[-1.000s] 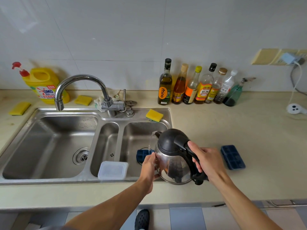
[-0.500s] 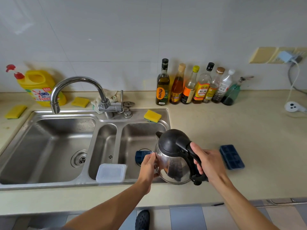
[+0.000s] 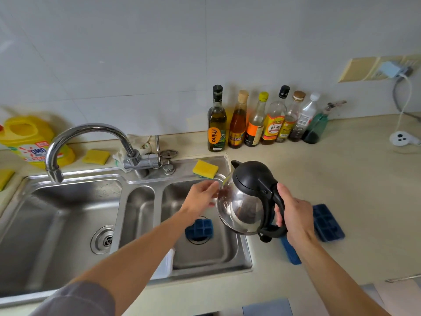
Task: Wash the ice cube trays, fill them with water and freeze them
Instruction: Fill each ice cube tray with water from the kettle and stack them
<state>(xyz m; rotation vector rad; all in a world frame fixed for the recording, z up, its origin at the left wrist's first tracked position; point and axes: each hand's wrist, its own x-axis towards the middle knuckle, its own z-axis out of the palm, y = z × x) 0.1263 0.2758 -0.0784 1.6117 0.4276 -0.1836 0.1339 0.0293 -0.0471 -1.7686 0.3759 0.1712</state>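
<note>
My right hand (image 3: 293,213) grips the black handle of a steel kettle (image 3: 243,201), held upright above the right edge of the sink. My left hand (image 3: 200,197) hovers at the kettle's left side with fingers loosely extended; blur hides whether it touches. A dark blue ice cube tray (image 3: 199,229) lies over the drain in the right basin (image 3: 205,254). A second blue ice cube tray (image 3: 328,222) lies flat on the counter beyond my right hand. A third blue tray's edge (image 3: 290,252) shows on the counter under the kettle.
A clear plastic box (image 3: 165,263) sits on the sink's front rim, half hidden by my left arm. The tap (image 3: 91,133) arches over the left basin. A yellow sponge (image 3: 205,168), several bottles (image 3: 257,119) and a detergent jug (image 3: 29,140) line the back.
The kettle has risen higher, uncovering the blue tray edge on the counter. My left hand slid from the kettle's lower side up to its upper left side.
</note>
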